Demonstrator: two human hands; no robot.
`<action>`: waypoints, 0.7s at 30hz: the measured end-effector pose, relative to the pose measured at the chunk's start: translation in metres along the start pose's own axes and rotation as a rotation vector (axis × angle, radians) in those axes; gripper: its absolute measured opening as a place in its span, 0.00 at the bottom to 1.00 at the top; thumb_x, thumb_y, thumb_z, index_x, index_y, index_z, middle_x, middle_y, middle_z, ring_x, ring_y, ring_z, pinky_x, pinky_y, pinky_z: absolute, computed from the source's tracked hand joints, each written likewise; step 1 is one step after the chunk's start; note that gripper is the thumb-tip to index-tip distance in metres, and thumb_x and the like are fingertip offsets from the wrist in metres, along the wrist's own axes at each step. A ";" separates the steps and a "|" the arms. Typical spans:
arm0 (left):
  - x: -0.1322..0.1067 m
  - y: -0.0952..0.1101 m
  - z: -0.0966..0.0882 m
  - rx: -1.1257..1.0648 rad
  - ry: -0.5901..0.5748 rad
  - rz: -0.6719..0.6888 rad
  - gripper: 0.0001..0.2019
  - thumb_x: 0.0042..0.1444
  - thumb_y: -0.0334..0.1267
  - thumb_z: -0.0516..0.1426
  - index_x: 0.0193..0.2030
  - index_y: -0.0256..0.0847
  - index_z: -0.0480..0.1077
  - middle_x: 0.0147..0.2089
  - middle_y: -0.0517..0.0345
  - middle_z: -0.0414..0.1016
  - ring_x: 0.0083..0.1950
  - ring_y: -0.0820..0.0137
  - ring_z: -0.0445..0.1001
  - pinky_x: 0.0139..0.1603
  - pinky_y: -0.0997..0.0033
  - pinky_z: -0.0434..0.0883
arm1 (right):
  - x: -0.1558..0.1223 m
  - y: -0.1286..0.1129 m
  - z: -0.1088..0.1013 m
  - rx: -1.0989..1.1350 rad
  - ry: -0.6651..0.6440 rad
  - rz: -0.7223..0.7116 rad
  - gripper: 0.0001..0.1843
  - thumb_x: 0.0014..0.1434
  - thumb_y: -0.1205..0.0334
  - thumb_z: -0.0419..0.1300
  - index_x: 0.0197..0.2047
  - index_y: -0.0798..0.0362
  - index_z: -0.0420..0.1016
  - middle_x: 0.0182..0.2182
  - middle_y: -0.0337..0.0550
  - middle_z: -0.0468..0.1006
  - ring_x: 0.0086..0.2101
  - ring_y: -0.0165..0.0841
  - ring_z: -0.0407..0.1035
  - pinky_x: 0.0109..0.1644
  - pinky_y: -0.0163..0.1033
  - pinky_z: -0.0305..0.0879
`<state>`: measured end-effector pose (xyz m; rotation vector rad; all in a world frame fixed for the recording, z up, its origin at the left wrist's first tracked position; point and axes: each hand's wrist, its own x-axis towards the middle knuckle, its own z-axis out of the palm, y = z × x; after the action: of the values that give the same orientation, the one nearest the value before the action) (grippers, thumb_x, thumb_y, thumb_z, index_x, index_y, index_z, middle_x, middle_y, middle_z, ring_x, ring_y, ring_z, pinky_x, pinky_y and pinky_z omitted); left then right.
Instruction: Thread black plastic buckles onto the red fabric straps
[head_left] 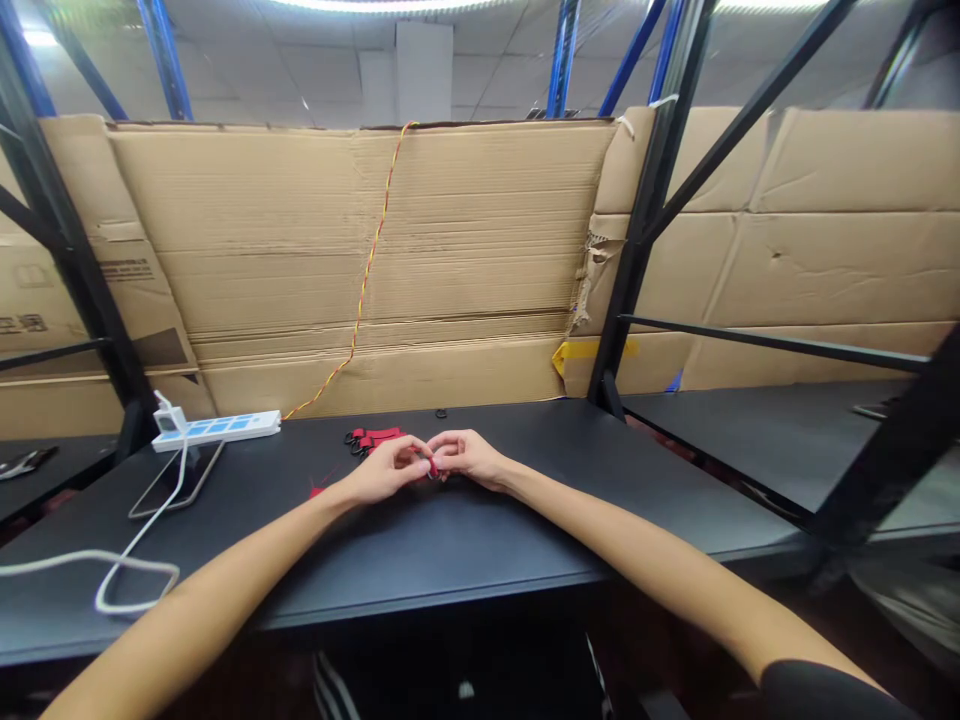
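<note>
My left hand (386,470) and my right hand (471,458) meet over the middle of the black table, fingertips nearly touching. Both are closed in a pinch on a small red strap (433,467), mostly covered by the fingers. Just behind my left hand lie several red straps (377,436) with black clips at their left ends. Another bit of red material (316,491) shows by my left wrist. Farther back, a small black ring (441,413) rests alone on the table.
At the left, a white power strip (225,429) with a plugged-in charger stands behind a phone (178,480). A white cable (135,606) loops toward the table's left edge. Cardboard (480,240) walls the back, a red-yellow twisted wire (367,270) hanging down it. Black shelf posts (637,240) flank the table.
</note>
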<state>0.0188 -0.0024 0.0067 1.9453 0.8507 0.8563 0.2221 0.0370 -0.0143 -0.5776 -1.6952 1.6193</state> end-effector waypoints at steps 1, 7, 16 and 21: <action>-0.001 0.000 0.001 0.017 -0.015 0.023 0.16 0.54 0.48 0.59 0.41 0.38 0.67 0.32 0.57 0.73 0.33 0.72 0.71 0.36 0.72 0.66 | 0.000 0.000 0.001 -0.011 -0.006 -0.002 0.21 0.43 0.60 0.71 0.41 0.57 0.77 0.26 0.41 0.79 0.27 0.29 0.71 0.33 0.36 0.67; -0.001 0.004 0.000 0.164 0.104 0.105 0.12 0.59 0.46 0.54 0.35 0.38 0.67 0.36 0.55 0.71 0.38 0.70 0.70 0.41 0.69 0.69 | -0.001 0.000 0.003 -0.080 0.017 0.042 0.24 0.44 0.54 0.70 0.42 0.59 0.76 0.24 0.42 0.77 0.24 0.30 0.72 0.29 0.35 0.68; -0.003 0.003 -0.001 0.274 0.095 0.151 0.10 0.54 0.43 0.59 0.36 0.39 0.69 0.43 0.53 0.69 0.45 0.67 0.70 0.43 0.67 0.70 | -0.003 -0.002 0.005 -0.080 -0.008 0.043 0.23 0.44 0.52 0.70 0.40 0.60 0.76 0.25 0.42 0.77 0.23 0.29 0.71 0.31 0.36 0.70; -0.004 0.011 0.002 0.220 0.127 0.174 0.08 0.59 0.41 0.55 0.37 0.38 0.68 0.38 0.56 0.72 0.40 0.70 0.72 0.44 0.68 0.70 | -0.001 0.001 0.006 -0.075 0.014 0.017 0.22 0.44 0.52 0.70 0.38 0.59 0.77 0.24 0.41 0.77 0.24 0.29 0.72 0.32 0.37 0.70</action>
<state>0.0207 -0.0110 0.0141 2.2002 0.8906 1.0340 0.2186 0.0325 -0.0150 -0.6401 -1.7512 1.5651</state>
